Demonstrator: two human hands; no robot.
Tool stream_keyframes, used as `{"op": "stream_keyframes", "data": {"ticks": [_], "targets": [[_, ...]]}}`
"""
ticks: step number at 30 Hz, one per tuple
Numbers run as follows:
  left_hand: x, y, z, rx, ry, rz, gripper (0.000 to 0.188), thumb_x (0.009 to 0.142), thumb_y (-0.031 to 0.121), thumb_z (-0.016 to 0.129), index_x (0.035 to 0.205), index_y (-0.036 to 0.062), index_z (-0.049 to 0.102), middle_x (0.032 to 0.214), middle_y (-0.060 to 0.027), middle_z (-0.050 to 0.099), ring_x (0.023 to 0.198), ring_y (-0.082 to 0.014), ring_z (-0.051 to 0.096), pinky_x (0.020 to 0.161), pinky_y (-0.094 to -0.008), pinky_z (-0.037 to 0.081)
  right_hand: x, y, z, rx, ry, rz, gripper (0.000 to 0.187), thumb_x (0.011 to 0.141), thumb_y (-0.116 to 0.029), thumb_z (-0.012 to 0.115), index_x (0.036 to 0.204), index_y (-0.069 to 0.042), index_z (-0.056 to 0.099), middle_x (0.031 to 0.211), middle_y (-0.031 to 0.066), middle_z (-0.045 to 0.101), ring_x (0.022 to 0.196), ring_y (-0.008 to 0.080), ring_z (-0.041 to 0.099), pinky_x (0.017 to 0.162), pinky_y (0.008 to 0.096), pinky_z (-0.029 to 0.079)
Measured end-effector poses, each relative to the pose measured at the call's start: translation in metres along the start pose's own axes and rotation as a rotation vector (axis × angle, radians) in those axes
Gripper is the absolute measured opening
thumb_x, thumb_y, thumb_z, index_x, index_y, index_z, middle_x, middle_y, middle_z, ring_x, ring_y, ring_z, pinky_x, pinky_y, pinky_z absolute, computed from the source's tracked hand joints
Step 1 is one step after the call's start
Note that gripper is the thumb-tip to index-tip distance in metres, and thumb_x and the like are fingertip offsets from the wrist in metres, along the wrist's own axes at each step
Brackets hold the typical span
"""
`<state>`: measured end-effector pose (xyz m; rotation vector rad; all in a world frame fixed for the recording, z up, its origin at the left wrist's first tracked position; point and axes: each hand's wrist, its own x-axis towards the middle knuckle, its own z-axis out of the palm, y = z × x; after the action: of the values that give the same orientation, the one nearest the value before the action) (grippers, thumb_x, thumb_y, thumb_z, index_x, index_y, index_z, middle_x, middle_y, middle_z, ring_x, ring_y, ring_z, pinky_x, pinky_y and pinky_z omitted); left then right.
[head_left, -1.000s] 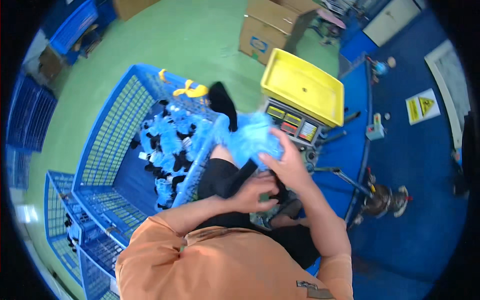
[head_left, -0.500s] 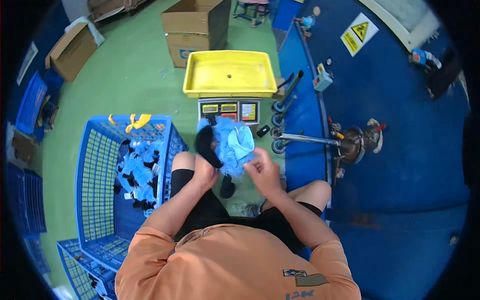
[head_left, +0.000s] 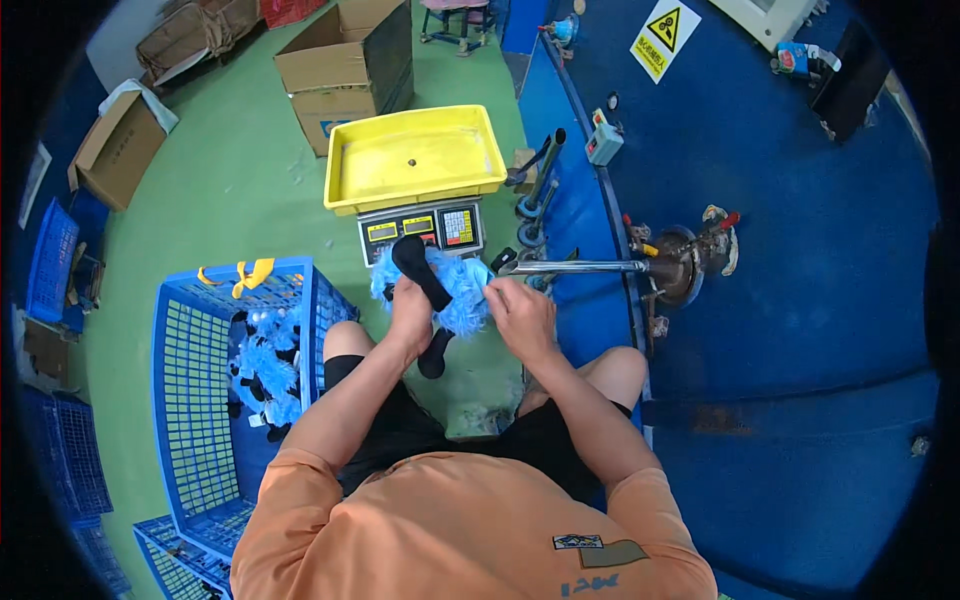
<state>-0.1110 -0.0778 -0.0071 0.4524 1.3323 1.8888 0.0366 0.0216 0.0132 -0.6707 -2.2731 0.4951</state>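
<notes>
Between my hands, in front of the scale, is a fluffy blue plush toy skin (head_left: 462, 302) with black limbs. My left hand (head_left: 410, 315) is closed around it beside an upright black limb. The fingers of my right hand (head_left: 520, 315) pinch the light blue cloth edge at its right side. That edge lies close to the open end of a shiny metal pipe (head_left: 585, 267), which juts out from the blue machine wall. I cannot tell whether they touch.
A yellow tray (head_left: 415, 205) rests on a digital scale (head_left: 421, 228) ahead. To my left stands a blue crate (head_left: 235, 268) of similar blue-and-black plush pieces (head_left: 266, 370). Upright metal pipes (head_left: 545, 180) line the machine's blue panel. Farther off is an open cardboard box (head_left: 335, 75).
My view has swung to the right. The plush has turned, so its light blue cloth opening, which faced up, now points right toward the pipe's end. Both hands still grip it.
</notes>
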Motion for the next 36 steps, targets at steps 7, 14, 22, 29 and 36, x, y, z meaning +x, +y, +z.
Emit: {"op": "stream_keyframes", "data": {"ticks": [7,14,22,29,36], "targets": [[-0.004,0.007,0.024,-0.018,-0.095,-0.083,0.021,0.099,0.02,0.058,0.105,0.0018,0.065,0.092,-0.0063,0.067,0.085,-0.015,0.063,0.081,-0.0286,0.051,-0.001,0.003,-0.01,-0.023,0.047,0.141,0.011,0.088,-0.019,0.07,0.087,-0.01,0.064,0.064,0.0058,0.063,0.052,0.0303,0.057,0.051,0.0427,0.042],[-0.018,-0.006,0.059,-0.063,-0.18,-0.18,0.021,0.098,0.02,0.059,0.101,0.0008,0.066,0.088,-0.0066,0.067,0.083,-0.0153,0.063,0.081,-0.0296,0.051,-0.009,0.094,-0.078,-0.091,0.338,0.348,0.01,0.093,-0.016,0.06,0.09,-0.007,0.059,0.067,0.0102,0.06,0.055,0.0291,0.054,0.055,0.0425,0.044],[-0.014,-0.084,0.042,-0.284,-0.133,-0.267,0.047,0.092,0.013,0.069,0.133,0.0051,0.048,0.125,-0.0123,0.057,0.105,-0.0191,0.06,0.093,-0.0321,0.049,0.009,0.121,-0.158,-0.387,0.251,0.48,0.014,0.094,-0.019,0.061,0.094,-0.005,0.06,0.072,0.0086,0.062,0.062,0.0276,0.06,0.061,0.0403,0.048],[0.02,-0.032,0.03,-0.203,-0.161,0.034,0.053,0.089,0.011,0.069,0.136,0.0041,0.046,0.122,-0.0116,0.059,0.105,-0.0172,0.058,0.094,-0.0295,0.047,0.074,-0.004,-0.073,-0.353,-0.57,-0.059,0.051,0.078,-0.036,0.077,0.116,-0.005,0.064,0.109,0.017,0.068,0.094,0.0343,0.063,0.084,0.0445,0.047],[0.002,-0.007,0.054,0.086,-0.092,0.312,0.034,0.091,0.009,0.065,0.123,0.0011,0.057,0.104,-0.0095,0.065,0.089,-0.0158,0.06,0.083,-0.0267,0.05,0.057,0.08,-0.066,-0.162,-0.111,0.148,0.031,0.089,-0.027,0.064,0.107,-0.003,0.063,0.075,0.0211,0.066,0.062,0.0439,0.059,0.058,0.0502,0.046]]}}
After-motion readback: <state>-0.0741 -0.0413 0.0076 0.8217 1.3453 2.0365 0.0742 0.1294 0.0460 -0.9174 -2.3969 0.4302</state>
